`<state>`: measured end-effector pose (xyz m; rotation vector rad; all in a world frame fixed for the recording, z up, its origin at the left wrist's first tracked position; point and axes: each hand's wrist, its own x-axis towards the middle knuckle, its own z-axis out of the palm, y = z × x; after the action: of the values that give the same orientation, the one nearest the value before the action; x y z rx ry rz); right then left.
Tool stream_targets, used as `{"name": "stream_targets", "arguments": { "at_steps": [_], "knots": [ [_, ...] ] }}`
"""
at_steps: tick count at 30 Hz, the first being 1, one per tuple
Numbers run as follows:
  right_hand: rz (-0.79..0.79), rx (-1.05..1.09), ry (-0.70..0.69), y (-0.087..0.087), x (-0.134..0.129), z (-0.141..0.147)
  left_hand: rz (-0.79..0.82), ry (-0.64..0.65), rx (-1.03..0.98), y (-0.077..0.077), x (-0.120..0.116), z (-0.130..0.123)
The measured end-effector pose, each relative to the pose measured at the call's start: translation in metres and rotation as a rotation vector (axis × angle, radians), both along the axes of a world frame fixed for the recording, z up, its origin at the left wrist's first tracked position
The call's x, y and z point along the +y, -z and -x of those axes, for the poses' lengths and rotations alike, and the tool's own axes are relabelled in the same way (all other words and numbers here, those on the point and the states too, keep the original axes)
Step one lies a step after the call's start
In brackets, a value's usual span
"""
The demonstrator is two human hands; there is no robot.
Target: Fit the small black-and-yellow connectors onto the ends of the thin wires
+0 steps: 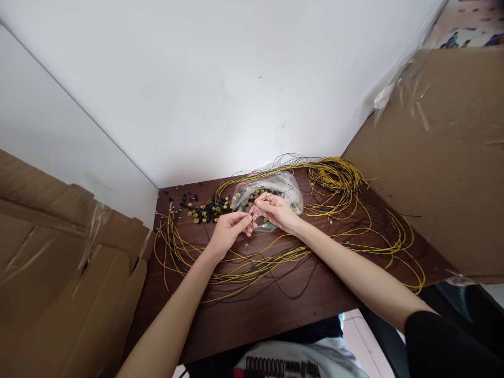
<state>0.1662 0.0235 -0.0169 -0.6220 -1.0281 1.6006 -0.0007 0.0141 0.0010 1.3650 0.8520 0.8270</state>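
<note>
Both hands meet over the middle of the table, in front of a clear plastic bag [295,197] holding small black and yellow parts. My left hand [232,227] pinches a thin black wire [254,211] between thumb and fingers. Just right of it, my right hand [275,211] is closed on the same wire, thumb against forefinger. The wire's ends are too small to make out. Left of the bag lies a pile of black and yellow connectors [208,211], with yellow and black wires running from it. A long bundle of such wires [268,262] curves across the table below my wrists.
A coil of yellow wire [338,178] lies at the back right of the brown table [252,320]. Tiny black pieces [189,198] are scattered at the back left. Cardboard stands on the left [59,273] and right [441,168], with a white wall [236,94] behind.
</note>
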Motion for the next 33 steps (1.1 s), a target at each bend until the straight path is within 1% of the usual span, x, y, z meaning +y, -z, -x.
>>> {"name": "stream_targets", "arguments": {
  "at_steps": [3, 9, 13, 17, 24, 26, 30, 33],
  "knots": [
    [-0.013, -0.006, 0.008, -0.0006, -0.0008, -0.0001, 0.001, 0.002, -0.003, 0.0002, 0.0002, 0.0],
    [-0.079, -0.127, 0.006, 0.0016, -0.0026, -0.0009, 0.018, -0.01, -0.015, 0.0003, 0.0004, -0.0003],
    [-0.061, -0.063, 0.015, 0.0048, 0.0006, 0.001, 0.023, -0.006, -0.012, -0.0003, 0.0006, -0.0003],
    [-0.044, -0.006, 0.016, 0.0038, 0.0006, 0.0018, 0.023, -0.015, -0.012, -0.0013, -0.0001, -0.0005],
    [-0.122, -0.173, 0.026, -0.0005, -0.0027, -0.0009, 0.034, -0.02, -0.012, -0.002, -0.0011, -0.0008],
    [-0.105, -0.163, 0.027, -0.0005, -0.0022, -0.0005, 0.028, -0.016, -0.004, -0.0024, -0.001, -0.0007],
    [-0.073, -0.076, 0.027, 0.0008, -0.0012, 0.0019, 0.042, -0.013, -0.018, -0.0014, 0.0003, 0.0],
    [-0.09, -0.071, 0.077, 0.0015, -0.0017, 0.0036, 0.079, -0.006, -0.081, 0.001, 0.0018, 0.0006]
  ]
}}
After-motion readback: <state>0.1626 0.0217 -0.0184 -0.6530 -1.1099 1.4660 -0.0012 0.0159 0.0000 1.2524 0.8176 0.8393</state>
